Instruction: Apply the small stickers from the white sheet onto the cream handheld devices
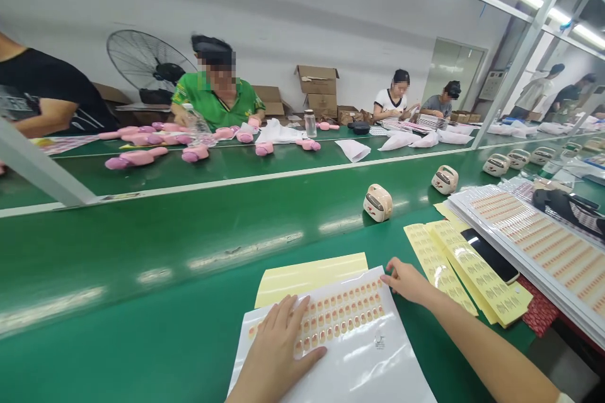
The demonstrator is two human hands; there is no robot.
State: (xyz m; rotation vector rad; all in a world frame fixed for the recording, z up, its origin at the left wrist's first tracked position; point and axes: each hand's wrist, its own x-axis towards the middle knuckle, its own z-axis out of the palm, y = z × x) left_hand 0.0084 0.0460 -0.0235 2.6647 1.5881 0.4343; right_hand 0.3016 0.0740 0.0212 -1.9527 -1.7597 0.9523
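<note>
Your left hand lies flat, fingers spread, pinning the label sheet at the belt's near edge. Your right hand, open, steadies the sheet's far corner with its fingertips. Yellow backing sheets lie just right; beige devices stand mid-belt.

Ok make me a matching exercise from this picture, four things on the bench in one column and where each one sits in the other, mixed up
Things:
1. left hand
2. right hand
3. black phone
4. beige device

Places:
A. alone on the green belt
B. flat on the sticker rows of the white sheet
C. at the white sheet's upper right corner
D. between the yellow sheets and the stacked sticker sheets

Pairs: 1-B, 2-C, 3-D, 4-A
</note>
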